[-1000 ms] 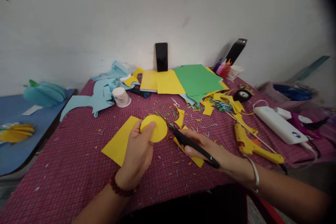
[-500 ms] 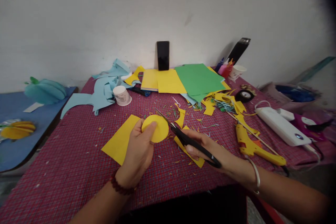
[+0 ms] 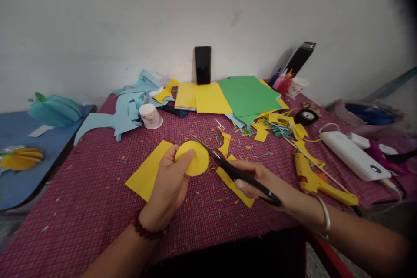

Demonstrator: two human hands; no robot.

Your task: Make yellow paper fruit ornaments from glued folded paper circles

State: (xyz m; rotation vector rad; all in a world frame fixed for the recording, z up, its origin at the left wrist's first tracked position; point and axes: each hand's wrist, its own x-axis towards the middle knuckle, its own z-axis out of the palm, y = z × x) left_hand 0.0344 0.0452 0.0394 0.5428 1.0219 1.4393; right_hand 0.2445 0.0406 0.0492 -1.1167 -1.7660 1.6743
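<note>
A round yellow paper disc [image 3: 199, 163] is pinched in my left hand [image 3: 172, 178], the thumb lying flat across its face. My right hand [image 3: 257, 180] grips black-handled scissors [image 3: 234, 171], whose blades point up and left along the disc's upper right edge. Whether the blades touch the paper I cannot tell. Beneath my left hand lies a yellow paper sheet [image 3: 145, 173] on the checked tablecloth [image 3: 94, 191]. A yellow offcut strip [image 3: 239, 193] rests below the scissors, with small paper trimmings scattered around.
Green sheets [image 3: 249, 97] lie at the back by an upright phone [image 3: 203, 65]. Light blue scraps [image 3: 125, 115] and a paper cup [image 3: 150, 116] stand left. To the right are a yellow glue gun [image 3: 309, 178], a white power device [image 3: 355, 156] and a black flask [image 3: 301, 58].
The view has tilted slightly. The scissors and my right hand have shifted a little to the right and down relative to the disc. Both hands keep their hold.
</note>
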